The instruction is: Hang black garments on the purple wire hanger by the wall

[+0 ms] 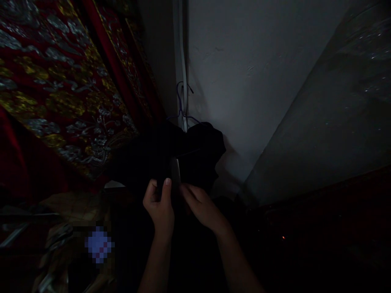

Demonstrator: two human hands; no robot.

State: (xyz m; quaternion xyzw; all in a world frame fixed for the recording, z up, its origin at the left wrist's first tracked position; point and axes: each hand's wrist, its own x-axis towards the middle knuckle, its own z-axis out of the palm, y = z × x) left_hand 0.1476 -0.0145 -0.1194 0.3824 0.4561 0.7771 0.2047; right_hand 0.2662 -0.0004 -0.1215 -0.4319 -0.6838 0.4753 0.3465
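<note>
A black garment [195, 140] hangs on a thin purple wire hanger [180, 110] in front of me. My left hand [160, 201] is closed on the front of the garment, thumb upright and fingers curled round the dark cloth. Close to its right, my right hand [198, 203] has its fingers pressed together at the cloth; its fingertips are dim and slightly blurred. Between the two hands a narrow pale strip [176, 171] stands up against the black fabric, just above my right fingertips. I cannot make out what it is. Darkness hides the garment's lower part.
Red cloth [61, 97] with gold and silver decoration hangs on the left. White cords [184, 53] run down the pale wall [232, 61] to the hanger. A greyish sheet [324, 126] covers the right side. A pixelated bluish patch [99, 244] shows at lower left.
</note>
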